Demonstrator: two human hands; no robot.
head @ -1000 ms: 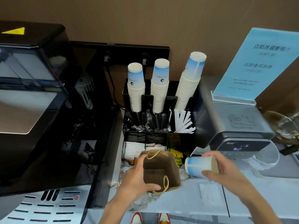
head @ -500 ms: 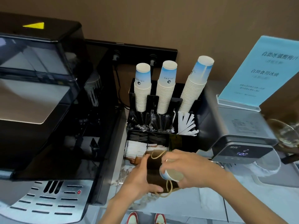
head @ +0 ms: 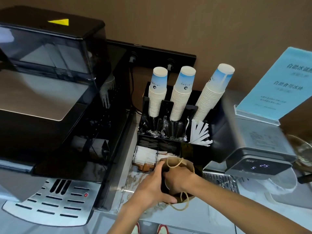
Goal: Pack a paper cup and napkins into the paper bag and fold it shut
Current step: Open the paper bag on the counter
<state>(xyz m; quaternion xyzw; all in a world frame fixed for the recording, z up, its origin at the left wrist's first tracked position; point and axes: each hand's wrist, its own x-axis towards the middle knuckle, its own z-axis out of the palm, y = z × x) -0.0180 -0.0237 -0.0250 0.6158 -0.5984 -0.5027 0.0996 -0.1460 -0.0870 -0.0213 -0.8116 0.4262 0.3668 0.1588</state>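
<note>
A brown paper bag (head: 189, 164) with twine handles stands open on the counter in front of the black organiser. My left hand (head: 152, 188) grips the bag's left and near rim. My right hand (head: 179, 180) reaches down into the bag's mouth, its fingers curled around the paper cup (head: 167, 185), of which only a pale sliver of rim shows. White napkins (head: 146, 155) lie stacked in the organiser's front left compartment, just behind the bag.
A black organiser (head: 185, 146) holds three upside-down stacks of blue and white cups (head: 181, 93) and wrapped straws (head: 200, 134). A large black coffee machine (head: 55, 115) fills the left. A grey dispenser (head: 253, 144) with a blue sign (head: 278, 85) stands right, over a drip grille (head: 221, 180).
My right hand carried the cup from the right of the bag over its mouth and has now sunk into it. The left hand stayed on the bag's rim.
</note>
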